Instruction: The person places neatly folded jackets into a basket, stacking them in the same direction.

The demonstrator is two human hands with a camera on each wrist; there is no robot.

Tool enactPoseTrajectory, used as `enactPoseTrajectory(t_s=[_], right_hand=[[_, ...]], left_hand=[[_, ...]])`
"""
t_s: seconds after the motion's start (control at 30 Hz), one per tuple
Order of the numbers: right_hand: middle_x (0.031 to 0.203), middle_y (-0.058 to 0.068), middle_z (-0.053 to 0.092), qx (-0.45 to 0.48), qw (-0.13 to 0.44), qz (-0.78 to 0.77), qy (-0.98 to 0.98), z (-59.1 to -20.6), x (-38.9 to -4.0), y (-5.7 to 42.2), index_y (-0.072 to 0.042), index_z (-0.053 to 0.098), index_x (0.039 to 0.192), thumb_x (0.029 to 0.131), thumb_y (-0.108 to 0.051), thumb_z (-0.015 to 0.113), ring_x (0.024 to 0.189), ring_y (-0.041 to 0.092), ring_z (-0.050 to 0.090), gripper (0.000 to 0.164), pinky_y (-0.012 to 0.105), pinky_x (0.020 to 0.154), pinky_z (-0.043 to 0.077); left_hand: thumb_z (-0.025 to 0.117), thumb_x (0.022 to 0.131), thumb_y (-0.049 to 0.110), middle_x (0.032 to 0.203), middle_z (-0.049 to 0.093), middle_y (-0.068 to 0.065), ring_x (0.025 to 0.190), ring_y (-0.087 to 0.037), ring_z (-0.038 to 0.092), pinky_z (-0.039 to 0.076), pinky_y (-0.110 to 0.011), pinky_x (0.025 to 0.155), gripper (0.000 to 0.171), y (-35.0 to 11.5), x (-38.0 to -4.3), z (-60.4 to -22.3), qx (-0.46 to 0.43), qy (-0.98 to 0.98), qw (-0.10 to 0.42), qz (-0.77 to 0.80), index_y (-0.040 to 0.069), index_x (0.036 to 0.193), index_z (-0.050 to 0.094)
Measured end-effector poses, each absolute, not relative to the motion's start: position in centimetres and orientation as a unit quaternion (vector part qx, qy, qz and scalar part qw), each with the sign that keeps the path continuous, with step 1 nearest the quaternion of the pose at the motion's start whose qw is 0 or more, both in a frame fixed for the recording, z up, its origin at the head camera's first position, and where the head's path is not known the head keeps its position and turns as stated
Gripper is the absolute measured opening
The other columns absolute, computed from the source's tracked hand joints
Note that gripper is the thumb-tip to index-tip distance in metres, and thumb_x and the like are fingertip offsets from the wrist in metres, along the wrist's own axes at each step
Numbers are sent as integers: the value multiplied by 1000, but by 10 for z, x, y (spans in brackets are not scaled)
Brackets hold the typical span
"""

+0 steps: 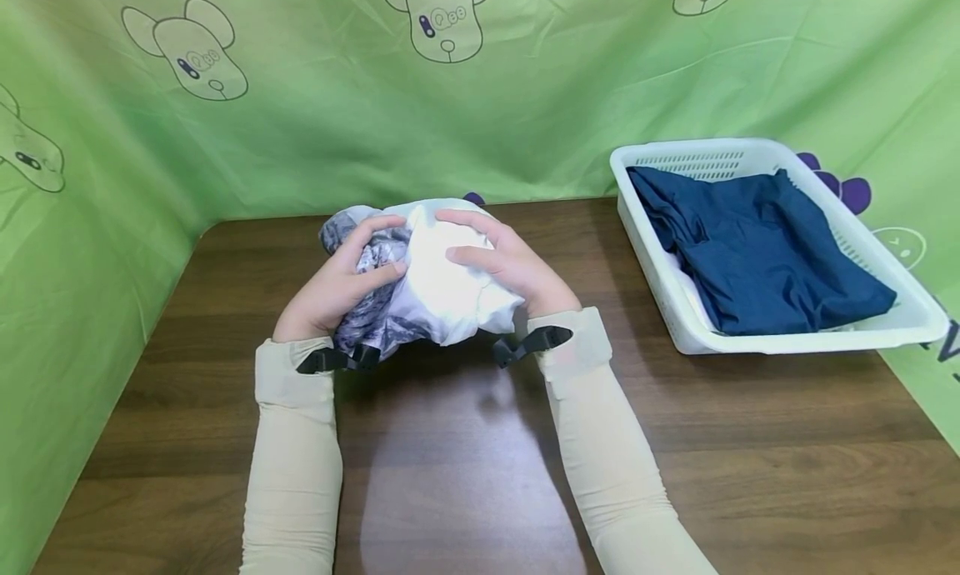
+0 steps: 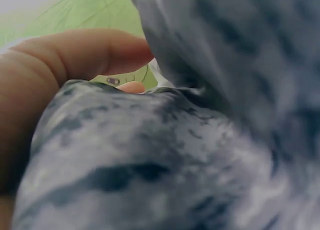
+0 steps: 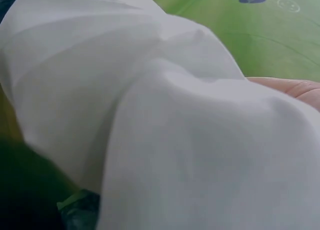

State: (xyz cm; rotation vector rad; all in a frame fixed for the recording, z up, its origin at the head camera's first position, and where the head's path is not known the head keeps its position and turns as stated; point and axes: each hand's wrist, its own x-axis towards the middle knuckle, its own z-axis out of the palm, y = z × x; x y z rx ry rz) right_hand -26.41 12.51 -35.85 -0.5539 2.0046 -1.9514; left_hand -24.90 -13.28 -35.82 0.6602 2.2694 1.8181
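A bunched piece of cloth [image 1: 442,275], partly bright white and partly mottled grey-blue, is held up between both hands over the table's far side; what kind of garment it is cannot be told. My left hand [image 1: 337,287] grips the mottled part, with its thumb and index finger spread across the top. On the white part, my right hand [image 1: 517,258] holds from the other side. The left wrist view is mostly filled by mottled fabric [image 2: 140,155], with the thumb side of the hand behind it. White folds [image 3: 160,120] hide most of the right hand in the right wrist view.
A white plastic basket [image 1: 667,283] stands at the right of the wooden table [image 1: 187,442], with dark blue folded cloth [image 1: 757,250] inside and something white under it. Green printed curtain [image 1: 315,133] hangs behind and at both sides.
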Motion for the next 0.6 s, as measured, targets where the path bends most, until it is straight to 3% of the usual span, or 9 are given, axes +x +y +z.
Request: enactPoseTrajectory(t_s=[0.1, 0.23, 0.47, 0.6], right_hand=[[134, 8, 53, -194, 141, -687, 686, -353, -261, 127, -16, 54, 147, 96, -11, 65, 90, 18, 64, 53, 29, 78, 55], [140, 4, 51, -204, 126, -675, 697, -346, -258, 132, -17, 54, 147, 96, -11, 65, 95, 18, 62, 53, 29, 81, 54], [152, -7, 45, -219, 82, -641, 731, -335, -250, 149, -19, 55, 147, 94, -15, 68, 124, 15, 48, 54, 34, 99, 44], [154, -6, 44, -230, 65, -632, 737, -328, -244, 159, -18, 54, 148, 95, -16, 68, 135, 14, 41, 55, 36, 106, 38]], left_hand=[[65, 97, 9, 155, 35, -2, 141, -17, 30, 23, -42, 117, 56, -129, -246, -355, 233, 755, 65, 609, 11, 149, 44], [66, 96, 7, 152, 37, -1, 137, -16, 33, 27, -40, 114, 55, -122, -243, -352, 241, 753, 49, 610, 11, 147, 45], [66, 96, 8, 150, 40, 0, 136, -14, 36, 29, -40, 114, 52, -105, -236, -347, 249, 751, 22, 612, 12, 145, 47], [66, 96, 11, 148, 43, 1, 137, -13, 37, 29, -41, 115, 51, -96, -231, -342, 269, 759, -3, 593, 13, 144, 48]])
